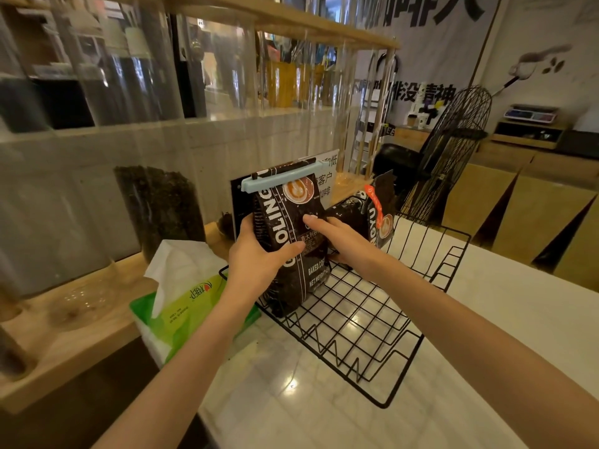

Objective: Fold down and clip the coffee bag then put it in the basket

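Note:
A dark coffee bag point(291, 218) stands upright at the left end of the black wire basket point(372, 322), its folded top held by a light blue clip point(282, 178). My left hand point(259, 257) grips the bag's left side, thumb across the front. My right hand point(340, 241) rests flat on the bag's right side with fingers stretched out. A second coffee bag point(376, 215) with an orange clip point(372, 197) lies in the basket's far end.
A green tissue pack point(181, 306) sits just left of the basket. A wooden rack with tall glass tubes point(158, 209) runs along the left. A white sign point(324, 179) stands behind the bag. A black fan point(450, 150) stands beyond the white marble counter point(291, 400).

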Demonstrator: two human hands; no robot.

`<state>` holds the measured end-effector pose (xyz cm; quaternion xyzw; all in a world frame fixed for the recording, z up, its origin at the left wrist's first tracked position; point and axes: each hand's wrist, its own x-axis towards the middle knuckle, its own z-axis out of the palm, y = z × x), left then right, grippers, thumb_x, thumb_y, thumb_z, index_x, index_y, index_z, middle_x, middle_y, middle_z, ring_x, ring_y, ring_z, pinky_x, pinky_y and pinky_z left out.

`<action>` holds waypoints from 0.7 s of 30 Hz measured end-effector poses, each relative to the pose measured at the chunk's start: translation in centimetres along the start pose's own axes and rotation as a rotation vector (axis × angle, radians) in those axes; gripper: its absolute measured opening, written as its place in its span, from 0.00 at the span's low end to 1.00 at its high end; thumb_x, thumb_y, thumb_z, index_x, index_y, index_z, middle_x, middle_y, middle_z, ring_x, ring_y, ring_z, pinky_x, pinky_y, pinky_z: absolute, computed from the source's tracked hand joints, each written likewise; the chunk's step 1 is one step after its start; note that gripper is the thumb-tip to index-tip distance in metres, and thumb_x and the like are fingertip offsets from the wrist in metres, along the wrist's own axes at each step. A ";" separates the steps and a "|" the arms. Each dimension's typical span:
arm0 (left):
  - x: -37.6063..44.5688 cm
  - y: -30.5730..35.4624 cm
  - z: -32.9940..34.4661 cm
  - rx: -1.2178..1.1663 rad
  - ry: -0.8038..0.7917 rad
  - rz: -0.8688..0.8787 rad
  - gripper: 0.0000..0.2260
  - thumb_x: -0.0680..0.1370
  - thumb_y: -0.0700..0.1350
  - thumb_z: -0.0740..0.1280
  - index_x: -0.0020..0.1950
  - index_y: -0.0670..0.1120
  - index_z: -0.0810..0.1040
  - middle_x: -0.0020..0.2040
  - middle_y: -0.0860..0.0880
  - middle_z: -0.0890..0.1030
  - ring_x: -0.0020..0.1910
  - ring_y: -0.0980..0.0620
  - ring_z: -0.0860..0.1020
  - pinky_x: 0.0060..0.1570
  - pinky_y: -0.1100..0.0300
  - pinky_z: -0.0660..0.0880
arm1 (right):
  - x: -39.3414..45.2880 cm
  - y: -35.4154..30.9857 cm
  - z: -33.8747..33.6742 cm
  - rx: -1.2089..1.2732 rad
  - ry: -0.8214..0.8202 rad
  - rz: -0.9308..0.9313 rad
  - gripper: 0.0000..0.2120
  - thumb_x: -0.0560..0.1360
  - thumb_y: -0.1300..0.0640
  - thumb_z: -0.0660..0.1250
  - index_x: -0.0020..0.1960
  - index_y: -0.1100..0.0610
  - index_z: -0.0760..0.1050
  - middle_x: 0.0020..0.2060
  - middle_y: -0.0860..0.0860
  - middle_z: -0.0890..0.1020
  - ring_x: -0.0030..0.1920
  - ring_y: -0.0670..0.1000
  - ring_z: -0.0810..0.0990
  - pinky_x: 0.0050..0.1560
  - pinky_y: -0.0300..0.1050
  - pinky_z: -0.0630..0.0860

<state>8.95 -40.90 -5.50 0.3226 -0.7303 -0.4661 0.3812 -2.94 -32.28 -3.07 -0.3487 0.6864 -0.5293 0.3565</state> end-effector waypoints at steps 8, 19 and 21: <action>-0.3 -0.1 0.0 0.073 -0.009 0.022 0.38 0.62 0.49 0.77 0.67 0.47 0.63 0.62 0.48 0.76 0.60 0.49 0.74 0.55 0.55 0.72 | 0.2 0.3 -0.1 0.038 0.011 0.010 0.26 0.73 0.47 0.65 0.67 0.55 0.65 0.50 0.46 0.76 0.45 0.40 0.74 0.39 0.36 0.68; -3.8 3.6 0.7 0.162 0.395 0.368 0.37 0.67 0.50 0.73 0.70 0.42 0.59 0.74 0.42 0.56 0.72 0.52 0.55 0.70 0.60 0.56 | -2.9 -0.1 -2.8 -0.097 0.208 -0.166 0.26 0.74 0.51 0.65 0.69 0.55 0.62 0.55 0.47 0.72 0.54 0.45 0.71 0.49 0.36 0.69; -4.7 4.9 1.0 0.116 0.448 0.426 0.35 0.68 0.49 0.72 0.69 0.42 0.60 0.73 0.41 0.56 0.70 0.56 0.53 0.68 0.70 0.52 | -4.5 -0.3 -3.9 -0.121 0.289 -0.246 0.24 0.74 0.52 0.65 0.68 0.54 0.64 0.56 0.48 0.74 0.55 0.45 0.72 0.55 0.40 0.70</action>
